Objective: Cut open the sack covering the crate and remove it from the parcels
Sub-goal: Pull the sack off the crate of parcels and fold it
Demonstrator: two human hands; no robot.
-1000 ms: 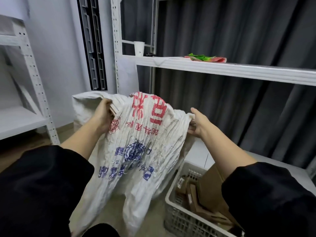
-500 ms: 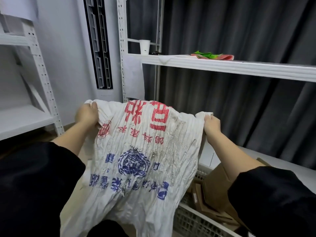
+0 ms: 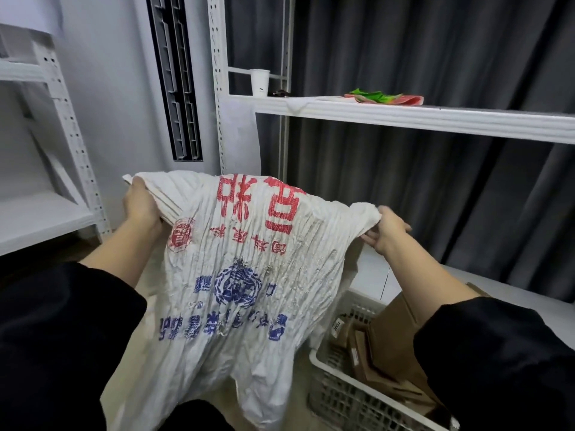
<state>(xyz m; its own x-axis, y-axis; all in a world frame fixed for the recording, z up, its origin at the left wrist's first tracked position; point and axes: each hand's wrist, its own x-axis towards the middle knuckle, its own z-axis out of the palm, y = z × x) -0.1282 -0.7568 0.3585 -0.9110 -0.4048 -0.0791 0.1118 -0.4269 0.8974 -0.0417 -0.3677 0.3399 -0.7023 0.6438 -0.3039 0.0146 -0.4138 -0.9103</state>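
At 5 o'clock, a white slatted crate holds cardboard parcels. The printed sack hangs at centre, hiding the crate's near-left corner. The left hand grips its 10 o'clock corner, fingers curled; the right hand pinches the 2 o'clock corner, remaining fingers spread. Beyond, at 1 o'clock, a shelf carries a paper cup.

Pretty dim and flat overall, cool bluish-grey cast, no obvious lamp anywhere. Soft diffuse light, brightest on the wall around 10 o'clock and the white shelf toward 2. Barely any hard shadows, no glare. Black sleeves crushed to near solid black at 7 and 4 o'clock. Strong wide-angle bending at the edges, uprights leaning outward. Slight motion smear on the right hand, compression mush across the dark curtain.
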